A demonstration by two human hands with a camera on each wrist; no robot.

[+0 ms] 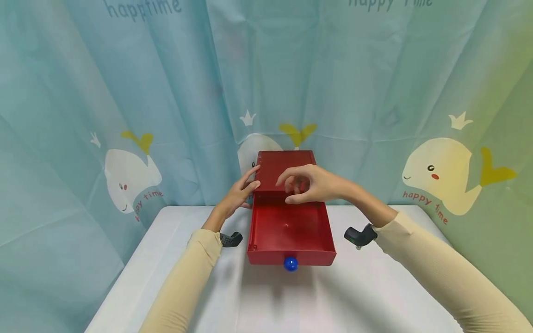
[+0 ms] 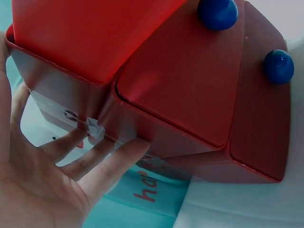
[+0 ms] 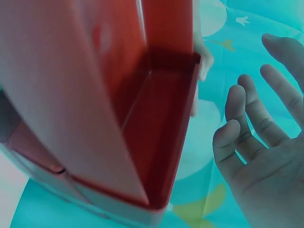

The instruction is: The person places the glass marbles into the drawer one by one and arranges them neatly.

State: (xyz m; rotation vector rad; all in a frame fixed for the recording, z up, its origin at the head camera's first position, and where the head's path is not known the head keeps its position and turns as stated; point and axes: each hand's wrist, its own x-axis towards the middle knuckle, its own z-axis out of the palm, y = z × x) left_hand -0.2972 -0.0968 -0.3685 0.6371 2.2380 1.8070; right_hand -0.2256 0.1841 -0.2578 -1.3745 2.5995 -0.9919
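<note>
A red drawer cabinet (image 1: 272, 169) stands on the table. Its top drawer (image 1: 287, 256) is pulled out toward me, with a round blue knob (image 1: 291, 264) on the front. Against the cabinet's left side lies my left hand (image 1: 236, 198), fingertips touching the wall and top edge. In the left wrist view, the left hand's fingers (image 2: 107, 166) are extended along the taped side. Above the back of the drawer hovers my right hand (image 1: 318, 185), fingers loosely bent, with nothing between them. The right wrist view shows the right hand (image 3: 270, 152) apart from the drawer wall (image 3: 183, 137).
Two lower drawers with blue knobs (image 2: 279, 66) are closed in the left wrist view. The white table (image 1: 374, 286) extends around the cabinet. Behind it hangs a blue-green curtain (image 1: 266, 69) printed with whales. Each wrist carries a black device (image 1: 359, 236).
</note>
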